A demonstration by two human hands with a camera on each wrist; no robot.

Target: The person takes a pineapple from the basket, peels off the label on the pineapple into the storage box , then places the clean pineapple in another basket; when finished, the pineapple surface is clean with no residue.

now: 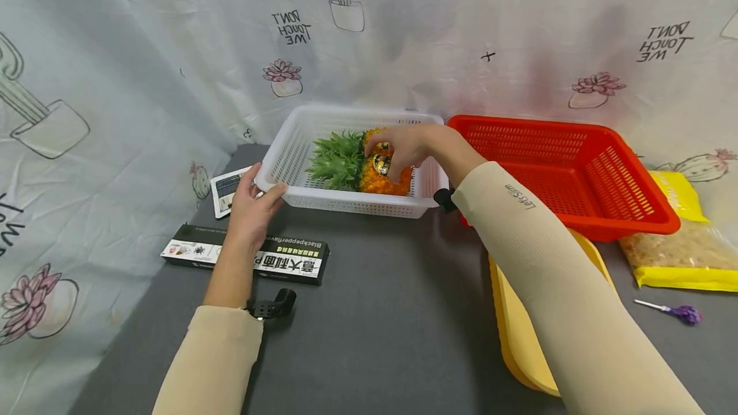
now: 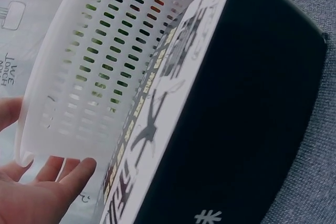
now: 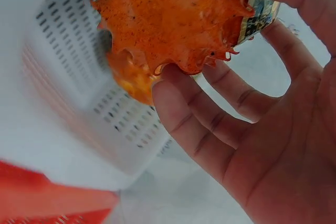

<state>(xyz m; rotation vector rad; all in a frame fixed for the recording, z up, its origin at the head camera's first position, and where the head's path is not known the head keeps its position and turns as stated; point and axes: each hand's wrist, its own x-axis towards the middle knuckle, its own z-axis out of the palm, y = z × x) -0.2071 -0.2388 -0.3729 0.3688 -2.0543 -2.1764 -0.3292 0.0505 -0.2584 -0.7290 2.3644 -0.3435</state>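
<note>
Maybe to keep it still, the left hand (image 1: 252,210) pinches the white basket (image 1: 357,202); the right hand (image 1: 410,144) pinches the pineapple (image 1: 362,168).

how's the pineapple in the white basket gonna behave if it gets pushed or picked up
The pineapple may roll a little, since its body looks rounded. It seems unlikely to slip easily, as its orange surface shows small spiky points. The leafy crown would probably flex, since its leaves look thin.
</note>
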